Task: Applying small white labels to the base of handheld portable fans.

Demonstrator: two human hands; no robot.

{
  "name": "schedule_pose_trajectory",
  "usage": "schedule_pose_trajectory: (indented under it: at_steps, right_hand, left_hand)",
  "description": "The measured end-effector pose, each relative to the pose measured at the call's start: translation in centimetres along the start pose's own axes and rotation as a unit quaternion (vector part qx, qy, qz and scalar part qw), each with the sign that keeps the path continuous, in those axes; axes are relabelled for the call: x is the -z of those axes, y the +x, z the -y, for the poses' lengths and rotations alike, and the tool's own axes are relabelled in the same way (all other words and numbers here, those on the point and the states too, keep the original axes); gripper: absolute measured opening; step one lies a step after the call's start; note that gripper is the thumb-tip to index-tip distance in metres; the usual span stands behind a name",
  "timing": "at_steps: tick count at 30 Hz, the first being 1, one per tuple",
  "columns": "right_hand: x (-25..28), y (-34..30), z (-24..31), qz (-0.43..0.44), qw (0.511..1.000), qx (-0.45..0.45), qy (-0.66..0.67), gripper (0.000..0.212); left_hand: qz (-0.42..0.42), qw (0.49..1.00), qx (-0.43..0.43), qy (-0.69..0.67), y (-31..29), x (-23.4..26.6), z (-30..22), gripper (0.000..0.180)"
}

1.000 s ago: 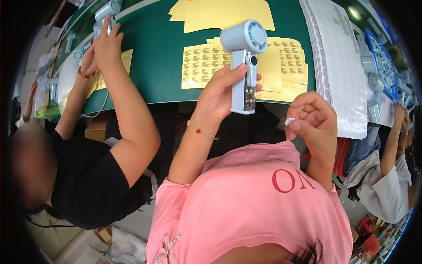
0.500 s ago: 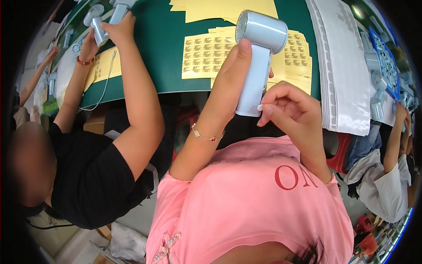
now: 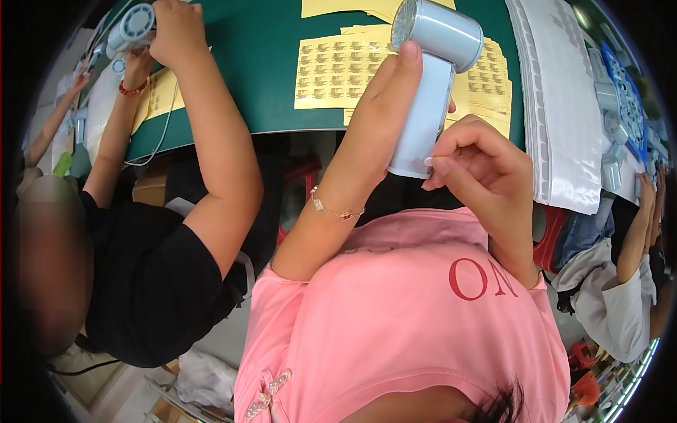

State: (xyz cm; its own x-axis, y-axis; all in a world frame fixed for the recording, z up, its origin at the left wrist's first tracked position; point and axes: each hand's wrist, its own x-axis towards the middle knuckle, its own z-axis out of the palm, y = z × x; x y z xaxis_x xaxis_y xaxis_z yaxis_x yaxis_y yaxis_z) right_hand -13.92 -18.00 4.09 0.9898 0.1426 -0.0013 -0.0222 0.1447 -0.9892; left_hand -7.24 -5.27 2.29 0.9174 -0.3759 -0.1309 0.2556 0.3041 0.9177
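A light blue handheld fan (image 3: 422,116) is tilted in front of me, its round head up and its handle pointing down toward me. My left hand (image 3: 384,106) is wrapped round the handle, with the thumb pressed just below the head. At the handle's lower right corner, my right hand (image 3: 488,161) pinches with thumb and forefinger. A small whitish spot shows at those fingertips; whether it is a nail or a bit of film or label, I cannot tell. Under and behind the fan lie yellow sheets of printed labels (image 3: 331,72).
The green table (image 3: 247,77) carries a stack of white bags (image 3: 564,127) to the right. Beyond it stand a blue tray (image 3: 624,102) and several more fans. At the left, a co-worker in black holds another fan (image 3: 134,28) near a thin white cable (image 3: 168,134).
The fan and both my hands sit slightly higher and further right in the picture, and the table shifts similarly. My grip looks the same. The co-worker's fan has turned, showing its round vented face.
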Motion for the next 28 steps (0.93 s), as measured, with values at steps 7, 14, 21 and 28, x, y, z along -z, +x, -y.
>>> schedule_pose_trajectory:
  at_steps: [7,14,21,28]
  right_hand:
    - [0.09,0.12,-0.11,0.008,1.000,0.005,0.004,0.010]
    - [-0.12,-0.05,0.32,-0.006,1.000,-0.008,-0.018,0.008]
    - [-0.56,-0.02,0.24,-0.018,0.999,0.001,-0.045,0.008]
    - [-0.68,0.03,-0.37,-0.063,0.963,0.095,-0.243,0.009]
  left_hand:
    - [-0.001,1.000,-0.013,0.002,0.09,0.08,0.17,0.054]
    - [-0.002,1.000,-0.013,-0.021,0.17,-0.11,0.26,0.053]
    - [-0.013,1.000,-0.007,-0.002,-0.10,0.00,-0.02,0.054]
    - [-0.022,1.000,-0.019,0.008,-0.04,0.00,0.29,0.056]
